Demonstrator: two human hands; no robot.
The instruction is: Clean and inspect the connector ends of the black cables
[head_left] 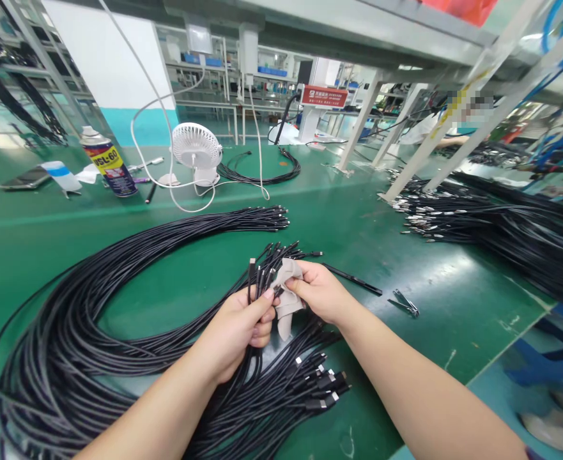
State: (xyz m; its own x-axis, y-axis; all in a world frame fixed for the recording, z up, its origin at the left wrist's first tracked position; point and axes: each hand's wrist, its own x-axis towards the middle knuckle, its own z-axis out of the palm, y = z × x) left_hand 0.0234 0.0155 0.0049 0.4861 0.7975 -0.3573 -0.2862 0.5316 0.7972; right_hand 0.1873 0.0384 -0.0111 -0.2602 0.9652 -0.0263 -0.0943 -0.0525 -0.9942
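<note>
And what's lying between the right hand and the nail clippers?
In the head view, a thin black stick lies on the table between the right hand and the clippers. Exactly what it is, I can't tell.

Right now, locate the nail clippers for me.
In the head view, the nail clippers lie right of centre on the green table, just past the right end of the slim black tool.

My right hand (pixel 322 294) partly hid the grey cloth (pixel 289 303), the bottom edge cut off my forearms (pixel 161 402), the rightmost black cables (pixel 516 236) blurred
</note>
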